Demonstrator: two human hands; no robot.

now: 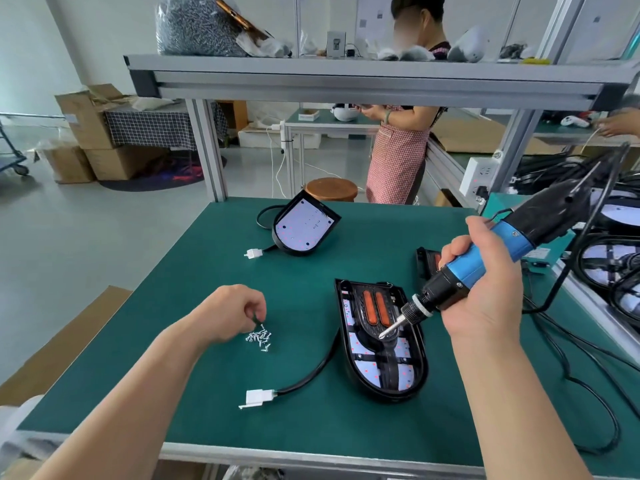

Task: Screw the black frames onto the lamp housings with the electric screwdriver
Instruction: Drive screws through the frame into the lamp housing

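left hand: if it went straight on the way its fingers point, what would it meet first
Probably the loose pile of screws, just beyond the fingertips of the left hand; nothing shows between them, though depth is unclear.

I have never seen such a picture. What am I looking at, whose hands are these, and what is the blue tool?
No machine here: a person works with bare hands. The single picture comes from a camera worn on the head, looking down. The right hand grips a blue electric screwdriver, its tip over a lamp housing with a black frame inside. The left hand, fingers curled, is at a small heap of screws on the green table; whether it holds one is unclear. A second lamp housing lies farther back.
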